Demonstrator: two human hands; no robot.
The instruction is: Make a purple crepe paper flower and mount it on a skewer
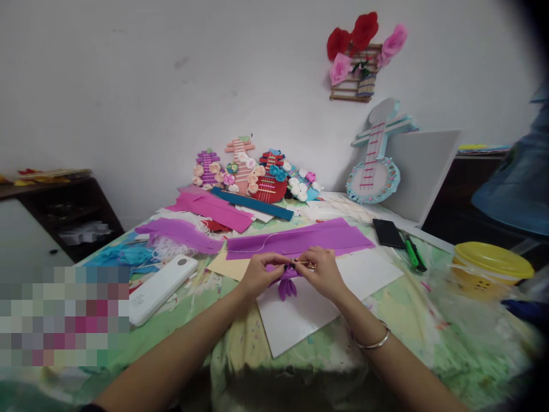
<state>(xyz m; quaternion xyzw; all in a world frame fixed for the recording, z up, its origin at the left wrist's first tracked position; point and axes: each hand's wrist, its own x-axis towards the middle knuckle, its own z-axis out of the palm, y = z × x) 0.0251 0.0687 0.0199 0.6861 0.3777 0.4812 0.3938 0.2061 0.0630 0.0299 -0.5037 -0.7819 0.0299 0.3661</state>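
Both of my hands meet over a white board (300,323), their fingertips nearly touching. Pinched between the fingers of my left hand (263,276) is a small purple crepe paper piece (287,289), whose petal-like ends hang down. My right hand (322,273) grips the upper edge of the same piece; something thin and dark at the fingertips is too small to make out. Just beyond the hands lies a long purple crepe paper strip (300,239) with a white thread (265,243) across it. Tan paper (229,267) shows beside my left hand.
On the left are a white power bank (163,290), blue crepe paper (124,256) and pink crepe paper (210,209). To the right lie a black phone (388,233), a green cutter (412,252) and a yellow-lidded tub (493,263). Decorated paper instruments (270,177) stand against the wall.
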